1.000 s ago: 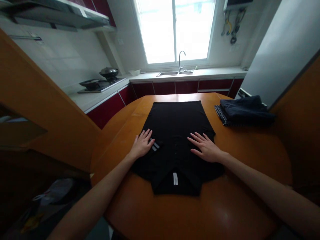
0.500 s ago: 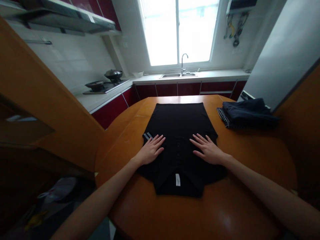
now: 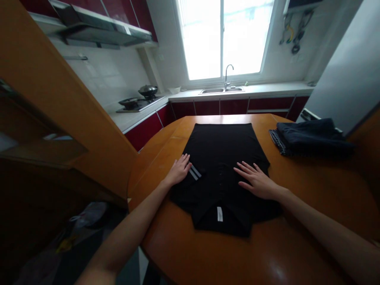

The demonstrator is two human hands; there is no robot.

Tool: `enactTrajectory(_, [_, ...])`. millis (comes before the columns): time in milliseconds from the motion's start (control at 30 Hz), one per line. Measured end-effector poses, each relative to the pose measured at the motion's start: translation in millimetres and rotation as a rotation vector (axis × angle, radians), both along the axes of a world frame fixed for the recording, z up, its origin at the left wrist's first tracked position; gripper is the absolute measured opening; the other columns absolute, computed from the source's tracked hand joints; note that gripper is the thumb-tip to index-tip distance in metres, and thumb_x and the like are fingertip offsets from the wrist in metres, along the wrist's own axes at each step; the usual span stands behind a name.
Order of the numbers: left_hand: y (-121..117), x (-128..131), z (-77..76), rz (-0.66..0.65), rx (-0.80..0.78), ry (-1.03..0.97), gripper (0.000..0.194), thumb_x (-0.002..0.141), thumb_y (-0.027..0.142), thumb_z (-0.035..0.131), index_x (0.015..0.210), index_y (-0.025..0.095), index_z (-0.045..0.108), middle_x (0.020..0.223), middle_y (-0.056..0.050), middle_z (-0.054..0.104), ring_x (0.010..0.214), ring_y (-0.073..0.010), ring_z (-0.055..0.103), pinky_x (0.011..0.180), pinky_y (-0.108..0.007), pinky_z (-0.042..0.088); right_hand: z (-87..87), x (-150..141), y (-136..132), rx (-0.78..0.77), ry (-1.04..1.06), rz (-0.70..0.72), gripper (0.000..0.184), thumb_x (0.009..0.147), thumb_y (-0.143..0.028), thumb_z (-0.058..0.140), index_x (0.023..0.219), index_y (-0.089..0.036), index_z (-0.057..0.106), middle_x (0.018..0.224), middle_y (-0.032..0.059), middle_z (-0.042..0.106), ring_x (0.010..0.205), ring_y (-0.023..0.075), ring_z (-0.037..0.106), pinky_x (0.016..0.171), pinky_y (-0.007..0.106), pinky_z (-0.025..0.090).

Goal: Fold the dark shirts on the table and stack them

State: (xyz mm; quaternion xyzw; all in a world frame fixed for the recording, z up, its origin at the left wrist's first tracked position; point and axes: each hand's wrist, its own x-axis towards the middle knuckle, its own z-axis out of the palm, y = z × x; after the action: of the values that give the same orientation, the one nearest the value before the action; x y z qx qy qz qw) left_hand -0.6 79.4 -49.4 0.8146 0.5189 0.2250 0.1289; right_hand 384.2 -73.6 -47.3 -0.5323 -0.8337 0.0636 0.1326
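A black short-sleeved shirt (image 3: 222, 146) lies flat, front side up, with its collar and white neck label towards me. Its row of buttons runs down the middle. My left hand (image 3: 178, 170) rests on the shirt's left edge, fingers stretched out, beside the two grey stripes of a sleeve. On the right part of the shirt lies my right hand (image 3: 257, 181), palm down with the fingers spread. Neither hand grips the cloth.
The shirt is on a rounded wooden table (image 3: 303, 190). Folded dark clothes (image 3: 311, 136) are stacked at its far right. Beyond stand a counter with a sink (image 3: 212, 91), a stove with a lidded pan (image 3: 147, 91), and a fridge (image 3: 341, 75) on the right.
My left hand moved inward over the striped sleeve, then back out to the shirt's left edge. My right hand stays in place on the shirt. The whole view has shifted, moving things rightward.
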Motion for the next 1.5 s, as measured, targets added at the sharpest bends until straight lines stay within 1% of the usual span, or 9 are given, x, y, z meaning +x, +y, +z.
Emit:
enactTrajectory(167, [27, -37, 8.1, 0.269, 0.109, -0.221, 0.049, 0.095, 0.019, 0.038, 0.138, 0.006, 0.057, 0.142, -0.019, 0.057, 0.134, -0.0263, 0.052, 0.115, -0.043, 0.037, -3.1, 4, 6, 0.129, 0.141, -0.131, 0.051, 0.103, -0.045, 0.034, 0.149, -0.027, 0.045, 0.157, 0.0087, 0.041, 0.149, 0.0278, 0.028, 0.119, 0.065, 0.013])
enactTrajectory(267, [33, -58, 11.8, 0.350, 0.115, -0.261, 0.044, 0.090, 0.018, 0.042, 0.127, 0.007, 0.065, 0.124, -0.019, 0.069, 0.115, -0.0268, 0.066, 0.103, -0.043, 0.049, -1.6, 11, 12, 0.234, 0.276, -0.263, 0.047, 0.102, -0.041, 0.035, 0.139, -0.025, 0.057, 0.150, 0.0103, 0.051, 0.146, 0.0289, 0.036, 0.118, 0.064, 0.017])
enactTrajectory(367, [31, -60, 9.3, 0.328, 0.083, -0.286, 0.038, 0.088, 0.025, 0.050, 0.117, 0.012, 0.071, 0.112, -0.014, 0.074, 0.097, -0.0239, 0.072, 0.089, -0.037, 0.057, 5.9, 21, 17, 0.321, 0.444, -0.417, 0.045, 0.099, -0.038, 0.037, 0.132, -0.020, 0.062, 0.142, 0.0133, 0.059, 0.138, 0.0301, 0.047, 0.116, 0.060, 0.028])
enactTrajectory(500, [24, -46, 7.5, 0.237, 0.027, -0.289, 0.036, 0.083, 0.038, 0.060, 0.106, 0.014, 0.075, 0.104, -0.011, 0.076, 0.088, -0.0232, 0.072, 0.082, -0.033, 0.056, 23.5, 41, 19, 0.410, 0.671, -0.594, 0.043, 0.094, -0.035, 0.041, 0.123, -0.016, 0.068, 0.125, 0.0151, 0.069, 0.116, 0.0295, 0.064, 0.102, 0.049, 0.048])
enactTrajectory(667, [22, -40, 12.7, 0.174, -0.027, -0.257, 0.046, 0.076, 0.050, 0.063, 0.102, 0.015, 0.076, 0.093, -0.009, 0.077, 0.081, -0.0258, 0.070, 0.077, -0.034, 0.054, 36.7, 67, 19, 0.549, 0.847, -0.704, 0.039, 0.088, -0.030, 0.040, 0.108, -0.016, 0.071, 0.111, 0.0134, 0.073, 0.108, 0.0282, 0.066, 0.100, 0.046, 0.049])
enactTrajectory(867, [22, -42, 16.4, 0.192, -0.104, -0.191, 0.057, 0.074, 0.058, 0.061, 0.110, 0.016, 0.074, 0.092, -0.007, 0.076, 0.080, -0.0263, 0.070, 0.070, -0.032, 0.054, 28.1, 87, 26, 0.484, 0.952, -0.775, 0.036, 0.078, -0.026, 0.041, 0.093, -0.016, 0.072, 0.095, 0.0117, 0.074, 0.091, 0.0252, 0.068, 0.088, 0.041, 0.054])
enactTrajectory(1033, [23, -42, 16.9, 0.188, -0.103, -0.167, 0.057, 0.074, 0.058, 0.061, 0.111, 0.016, 0.075, 0.090, -0.007, 0.076, 0.079, -0.0258, 0.069, 0.069, -0.031, 0.053, 18.9, 90, 30, 0.414, 0.880, -0.768, 0.030, 0.075, -0.024, 0.044, 0.084, -0.016, 0.072, 0.088, 0.0108, 0.075, 0.085, 0.0236, 0.069, 0.083, 0.038, 0.054])
enactTrajectory(1267, [19, -37, 17.4, 0.212, -0.021, -0.342, 0.038, 0.078, 0.039, 0.061, 0.101, 0.013, 0.075, 0.101, -0.013, 0.076, 0.092, -0.0275, 0.071, 0.086, -0.039, 0.055, 12.3, 80, 26, 0.280, 0.756, -0.716, 0.027, 0.075, -0.026, 0.048, 0.080, -0.017, 0.073, 0.084, 0.0086, 0.076, 0.080, 0.0228, 0.069, 0.081, 0.036, 0.054])
enactTrajectory(1500, [16, -37, 10.9, 0.266, 0.037, -0.325, 0.027, 0.088, 0.022, 0.055, 0.104, 0.013, 0.074, 0.101, -0.012, 0.077, 0.089, -0.0223, 0.072, 0.083, -0.034, 0.058, 6.9, 85, 25, 0.174, 0.739, -0.777, 0.024, 0.075, -0.026, 0.054, 0.082, -0.018, 0.074, 0.092, 0.0125, 0.076, 0.084, 0.0257, 0.070, 0.079, 0.037, 0.050])
